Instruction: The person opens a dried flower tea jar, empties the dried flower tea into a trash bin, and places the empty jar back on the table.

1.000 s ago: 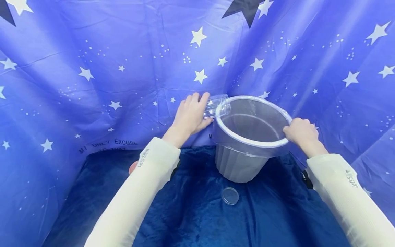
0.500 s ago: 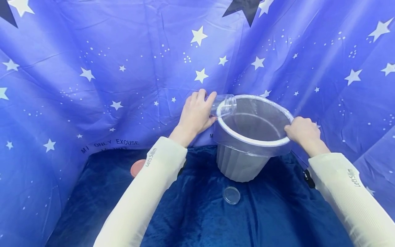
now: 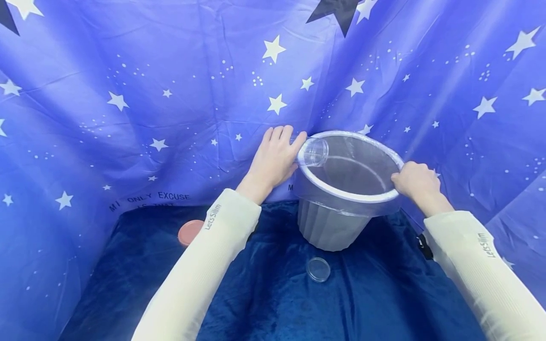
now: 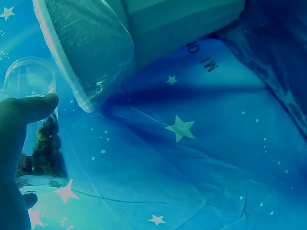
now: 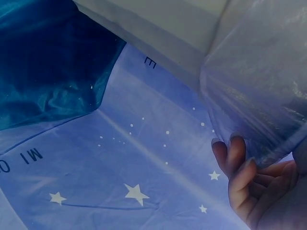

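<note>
One clear jar [image 3: 314, 152] with dark contents lies tilted in the curled fingers of the left hand [image 3: 275, 158], mouth over a lined bin [image 3: 334, 227]. The right hand [image 3: 418, 182] grips the bin's right rim. A clear lid [image 3: 318, 270] and a pink disc [image 3: 189, 232] lie on the blue cloth [image 3: 273, 298].

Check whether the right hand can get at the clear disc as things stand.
Probably yes, if it lets go first: the right hand grips the bin at its rim, but the clear disc lies uncovered on the dark cloth in front.
</note>
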### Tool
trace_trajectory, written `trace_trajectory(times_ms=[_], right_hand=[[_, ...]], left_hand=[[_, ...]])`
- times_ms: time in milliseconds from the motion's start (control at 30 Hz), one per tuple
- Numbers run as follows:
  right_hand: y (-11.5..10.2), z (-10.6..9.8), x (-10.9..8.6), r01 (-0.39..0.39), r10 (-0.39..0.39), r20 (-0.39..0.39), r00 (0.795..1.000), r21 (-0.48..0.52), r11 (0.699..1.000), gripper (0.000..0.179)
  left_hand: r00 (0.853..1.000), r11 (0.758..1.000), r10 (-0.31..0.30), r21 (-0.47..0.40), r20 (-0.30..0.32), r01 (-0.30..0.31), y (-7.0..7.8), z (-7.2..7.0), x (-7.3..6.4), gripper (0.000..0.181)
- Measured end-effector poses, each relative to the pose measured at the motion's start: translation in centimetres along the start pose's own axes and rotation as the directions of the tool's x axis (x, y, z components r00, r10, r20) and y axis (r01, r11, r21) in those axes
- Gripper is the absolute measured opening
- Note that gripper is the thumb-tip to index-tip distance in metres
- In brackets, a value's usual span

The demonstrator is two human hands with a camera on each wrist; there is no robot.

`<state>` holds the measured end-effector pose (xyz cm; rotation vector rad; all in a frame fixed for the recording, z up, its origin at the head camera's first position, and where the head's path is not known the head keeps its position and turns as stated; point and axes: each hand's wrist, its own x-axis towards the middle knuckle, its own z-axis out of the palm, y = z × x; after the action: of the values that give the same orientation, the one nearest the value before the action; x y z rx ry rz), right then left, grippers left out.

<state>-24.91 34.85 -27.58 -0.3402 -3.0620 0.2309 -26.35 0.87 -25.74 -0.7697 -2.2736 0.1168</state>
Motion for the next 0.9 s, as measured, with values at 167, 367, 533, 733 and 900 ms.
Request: trace_trajectory(times_ms=[167,367,533,733,900], right_hand=[[-0.17,-0.07,0.00,-0.006,0.006,0.002,1.000,0.002,1.000,0.038],[-0.23,-0.08,-0.10,-0.025,0.025,0.016,1.000,0.005,1.000,0.039],[-0.16,-0.02,-0.17,-0.021,0.021,0.002,1.000,0.006,1.000,0.038],[-0.08,0.12,-0.11,-0.019,0.019,-0.002,1.000,0.002,1.000,0.039],[-0.11,0.14,0.00,-0.017,0.017,-0.001,1.000,0.000,1.000,0.039]], left_hand=[[0.998,0.999,0.039,0.037,-0.044,-0.038,-0.19,0.08,-0.03,0.047],[0.995,0.999,0.047,0.024,-0.087,-0.045,-0.28,0.48,-0.21,0.039],[0.987,0.997,0.070,0.028,-0.145,-0.067,-0.27,0.79,-0.20,0.029],[0.984,0.994,0.106,0.046,-0.140,-0.100,-0.27,0.76,-0.23,0.030],[0.976,0.987,0.149,0.087,-0.156,-0.137,-0.33,0.80,-0.22,0.028]])
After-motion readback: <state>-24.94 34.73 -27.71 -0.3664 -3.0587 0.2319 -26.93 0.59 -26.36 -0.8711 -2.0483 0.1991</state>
